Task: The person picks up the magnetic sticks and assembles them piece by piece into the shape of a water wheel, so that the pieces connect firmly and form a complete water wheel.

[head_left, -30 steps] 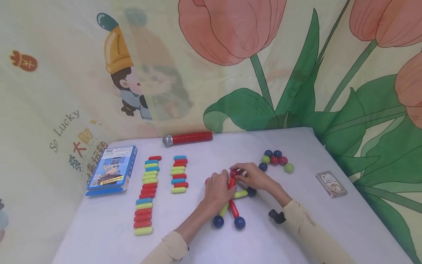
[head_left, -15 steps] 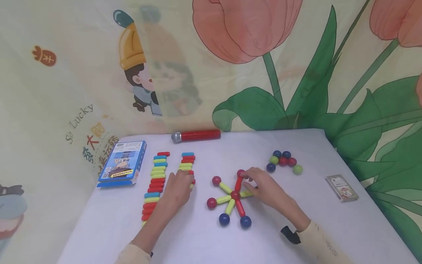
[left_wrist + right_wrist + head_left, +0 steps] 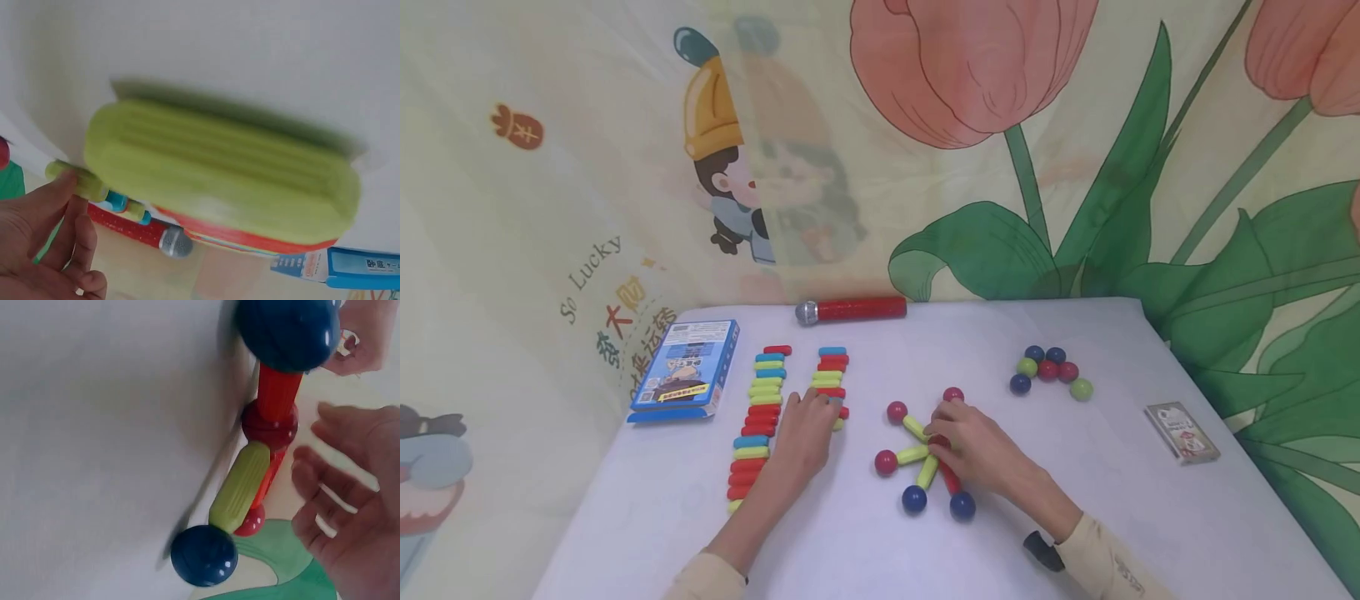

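A star of toy sticks and balls lies on the table, with red and yellow-green sticks around a red centre ball point(image 3: 269, 428). Red balls point(image 3: 886, 462) and blue balls point(image 3: 914, 499) cap its arms. My right hand point(image 3: 981, 446) is over the centre, hiding part of the far and right arms in the head view. In the right wrist view its fingers are loosely bent and apart from the ball. My left hand point(image 3: 805, 433) is at the near end of the shorter stick column, where its thumb and finger pinch a yellow-green stick point(image 3: 90, 184).
A longer column of coloured sticks point(image 3: 763, 400) lies left of the shorter one. Several loose balls point(image 3: 1047, 371) are grouped at the back right, near a small flat case point(image 3: 1182, 432). A blue box point(image 3: 685, 367) and a red microphone point(image 3: 853, 309) lie toward the back.
My left hand has left the star and moved left to the shorter stick column. My right hand has let go of the far red ball and shifted over the star's centre.
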Demonstrator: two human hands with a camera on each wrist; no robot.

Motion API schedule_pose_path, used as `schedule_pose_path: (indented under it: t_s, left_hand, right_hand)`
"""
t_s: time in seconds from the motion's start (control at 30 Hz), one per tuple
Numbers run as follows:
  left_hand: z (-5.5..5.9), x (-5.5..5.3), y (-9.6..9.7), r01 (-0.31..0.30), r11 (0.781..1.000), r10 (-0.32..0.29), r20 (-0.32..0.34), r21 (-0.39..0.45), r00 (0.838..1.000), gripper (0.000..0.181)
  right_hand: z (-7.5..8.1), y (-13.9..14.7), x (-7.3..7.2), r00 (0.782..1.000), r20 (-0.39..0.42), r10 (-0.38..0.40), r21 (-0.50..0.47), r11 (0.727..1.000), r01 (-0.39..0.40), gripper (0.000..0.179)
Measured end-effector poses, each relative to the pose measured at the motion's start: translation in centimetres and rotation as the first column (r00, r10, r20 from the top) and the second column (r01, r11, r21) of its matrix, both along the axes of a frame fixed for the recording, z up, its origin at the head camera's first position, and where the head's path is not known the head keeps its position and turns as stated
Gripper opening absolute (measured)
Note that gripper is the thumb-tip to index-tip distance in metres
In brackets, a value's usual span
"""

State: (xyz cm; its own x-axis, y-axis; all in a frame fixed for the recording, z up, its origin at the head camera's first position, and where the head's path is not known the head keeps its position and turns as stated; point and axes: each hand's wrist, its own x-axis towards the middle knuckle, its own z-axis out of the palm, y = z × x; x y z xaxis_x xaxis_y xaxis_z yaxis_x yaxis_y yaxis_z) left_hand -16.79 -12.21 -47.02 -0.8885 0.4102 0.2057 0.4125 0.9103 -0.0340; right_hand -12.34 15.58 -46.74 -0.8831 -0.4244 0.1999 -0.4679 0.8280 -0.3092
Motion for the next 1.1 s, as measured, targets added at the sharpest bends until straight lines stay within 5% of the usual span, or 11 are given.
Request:
schedule_pose_path:
  t_s: [0.13, 0.27, 0.33, 0.4, 0.5, 0.57, 0.7, 0.93, 1.03, 1.1]
  left_hand:
    - [-0.4, 0.5, 0.3, 0.012, 1.0, -0.012, 0.008, -0.014, 1.0, 0.056]
    - [-0.1, 1.1, 1.8, -0.021, 0.977, -0.019, 0.185, 0.212, 0.983, 0.041]
    - [0.4, 1.1, 2.7, -0.079, 0.919, -0.049, 0.312, 0.385, 0.949, 0.035]
    - [0.7, 0.9, 3.5, -0.168, 0.837, -0.086, 0.429, 0.52, 0.899, 0.031]
    - [1.1, 0.3, 4.4, -0.298, 0.743, -0.111, 0.549, 0.6, 0.829, 0.027]
    - [1.1, 0.1, 4.7, -0.376, 0.711, -0.095, 0.61, 0.595, 0.787, 0.026]
    - [0.9, -0.2, 5.2, -0.462, 0.701, -0.043, 0.678, 0.544, 0.734, 0.028]
    - [0.2, -0.1, 6.0, -0.455, 0.717, -0.031, 0.676, 0.528, 0.736, 0.03]
    - [-0.1, 0.0, 6.0, -0.437, 0.709, -0.047, 0.655, 0.553, 0.754, 0.032]
    - [-0.1, 0.2, 5.6, -0.4, 0.713, -0.063, 0.621, 0.576, 0.782, 0.032]
  right_hand:
    - [-0.6, 0.1, -0.1, 1.0, -0.017, 0.025, 0.017, 1.0, -0.025, 0.029]
    - [-1.1, 0.4, -0.1, 0.999, -0.027, 0.032, 0.046, 0.998, -0.031, 0.031]
    - [-1.2, 0.5, 0.0, 0.999, -0.037, 0.035, 0.064, 0.997, -0.032, 0.031]
    - [-1.2, 0.6, 0.1, 0.998, -0.041, 0.043, 0.076, 0.996, -0.04, 0.031]
    - [-1.3, 0.5, 0.0, 0.998, -0.03, 0.053, 0.086, 0.995, -0.05, 0.031]
    - [-1.3, 0.5, 0.0, 0.998, -0.015, 0.058, 0.087, 0.995, -0.056, 0.031]
    - [-1.3, 0.4, 0.0, 0.998, 0.012, 0.058, 0.088, 0.994, -0.059, 0.031]
    - [-1.4, 0.4, 0.2, 0.999, 0.013, 0.052, 0.086, 0.995, -0.053, 0.031]
    - [-1.4, 0.4, 0.4, 0.999, -0.006, 0.052, 0.09, 0.995, -0.051, 0.031]
    - [-1.3, 0.5, 0.5, 0.998, -0.012, 0.061, 0.098, 0.993, -0.059, 0.033]
